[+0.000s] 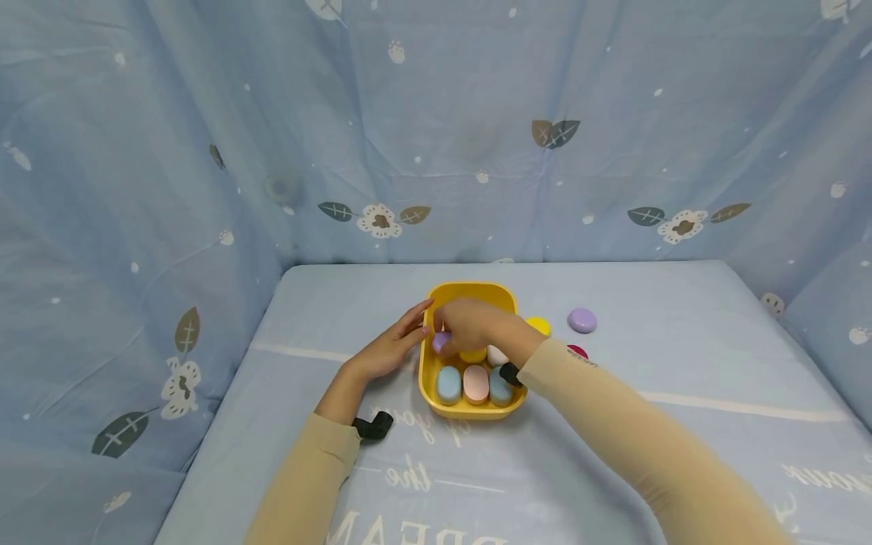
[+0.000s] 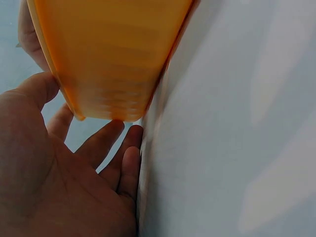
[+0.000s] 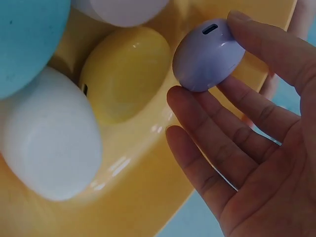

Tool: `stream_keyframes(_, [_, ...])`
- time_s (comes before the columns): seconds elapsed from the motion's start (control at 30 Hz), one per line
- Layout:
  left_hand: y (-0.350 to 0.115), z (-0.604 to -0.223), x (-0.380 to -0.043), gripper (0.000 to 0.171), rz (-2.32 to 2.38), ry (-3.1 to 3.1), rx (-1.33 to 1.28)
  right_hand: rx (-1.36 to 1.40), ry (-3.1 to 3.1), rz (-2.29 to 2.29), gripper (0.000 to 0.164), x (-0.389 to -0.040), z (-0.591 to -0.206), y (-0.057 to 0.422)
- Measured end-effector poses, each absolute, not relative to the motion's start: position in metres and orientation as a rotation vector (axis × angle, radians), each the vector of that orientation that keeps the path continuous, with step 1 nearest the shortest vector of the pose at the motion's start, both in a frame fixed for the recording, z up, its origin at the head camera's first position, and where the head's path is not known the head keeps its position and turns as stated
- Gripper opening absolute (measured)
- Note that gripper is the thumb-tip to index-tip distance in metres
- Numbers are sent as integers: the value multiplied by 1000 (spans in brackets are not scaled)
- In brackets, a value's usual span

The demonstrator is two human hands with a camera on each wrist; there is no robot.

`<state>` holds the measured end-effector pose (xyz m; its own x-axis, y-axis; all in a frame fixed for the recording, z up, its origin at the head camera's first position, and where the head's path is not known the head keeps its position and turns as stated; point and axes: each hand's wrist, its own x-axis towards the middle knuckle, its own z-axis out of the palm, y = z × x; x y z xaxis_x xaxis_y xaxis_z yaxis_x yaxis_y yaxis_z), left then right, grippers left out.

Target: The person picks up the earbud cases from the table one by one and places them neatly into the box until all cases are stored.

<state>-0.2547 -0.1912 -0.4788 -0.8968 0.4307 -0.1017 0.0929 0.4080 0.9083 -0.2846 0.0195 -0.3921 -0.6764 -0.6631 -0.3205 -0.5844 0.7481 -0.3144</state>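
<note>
A yellow plastic bin holds several small rounded cases, which look like earbud charging cases. With thumb and fingers, my right hand pinches a purple earbud case, with a dark port slot facing up, inside the bin near its left wall. Beside it lie a yellow case and a white case. Along the bin's near end are a light blue case, a pink case and another blue case. My left hand touches the bin's left side with extended fingers, thumb near the rim.
Right of the bin, a second purple case, a yellow case and a partly hidden red case lie on the cloth-covered table. Patterned blue curtains hang at the back and sides.
</note>
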Motion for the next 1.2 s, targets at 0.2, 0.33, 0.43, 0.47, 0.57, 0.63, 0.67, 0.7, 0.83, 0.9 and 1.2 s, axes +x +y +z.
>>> stream_keyframes(0.2, [-190, -478, -254, 56, 1472, 2359, 447, -943, 2519, -241, 37, -285, -399, 16])
stream_keyframes(0.33, [-191, -477, -253, 56, 1477, 2359, 455, -982, 2506, -237, 37, -286, -403, 14])
stream_keyframes(0.43, [-191, -478, -252, 56, 1478, 2361, 462, -1000, 2497, -229, 35, -286, -406, 13])
stream_keyframes(0.47, [-191, -478, -253, 56, 1476, 2364, 463, -1002, 2495, -227, 34, -286, -407, 13])
stream_keyframes(0.57, [-191, -478, -253, 57, 1477, 2365, 466, -1003, 2496, -216, 33, -286, -408, 12])
stream_keyframes(0.63, [-191, -479, -254, 57, 1476, 2362, 463, -1000, 2498, -212, 33, -286, -409, 12])
stream_keyframes(0.67, [-191, -479, -254, 57, 1476, 2361, 460, -996, 2501, -211, 32, -286, -410, 12])
stream_keyframes(0.7, [-190, -479, -255, 58, 1477, 2358, 460, -993, 2503, -209, 31, -286, -410, 12])
stream_keyframes(0.83, [-190, -478, -254, 58, 1473, 2359, 451, -980, 2505, -214, 29, -286, -413, 12])
stream_keyframes(0.9, [-189, -478, -254, 58, 1476, 2358, 453, -969, 2506, -220, 28, -286, -413, 12])
stream_keyframes(1.2, [-189, -477, -254, 57, 1485, 2348, 444, -944, 2516, -235, 42, -283, -406, 20])
